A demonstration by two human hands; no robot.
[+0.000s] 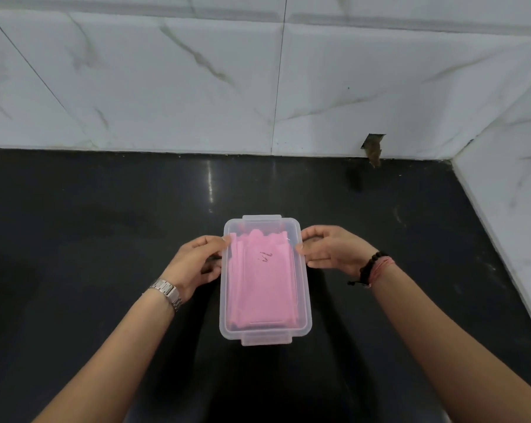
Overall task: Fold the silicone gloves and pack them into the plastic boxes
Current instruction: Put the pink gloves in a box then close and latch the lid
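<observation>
Frame ctr: both hands gripping clear plastic box [302, 300] w/ lid, left hand [197, 264] & right hand [334, 247] pinching its long sides; folded pink gloves [262, 288] inside, on black desk [105, 233].

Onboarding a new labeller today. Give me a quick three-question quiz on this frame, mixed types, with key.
1. True or false: the pink gloves lie inside the plastic box.
2. Which hand wears the metal watch? A left, B right.
3. Fill in: the box sits on a ___ countertop.

Key:
1. True; the lid is on.
2. A; the left hand wears it, the right hand has bracelets at the wrist.
3. Black.
</observation>
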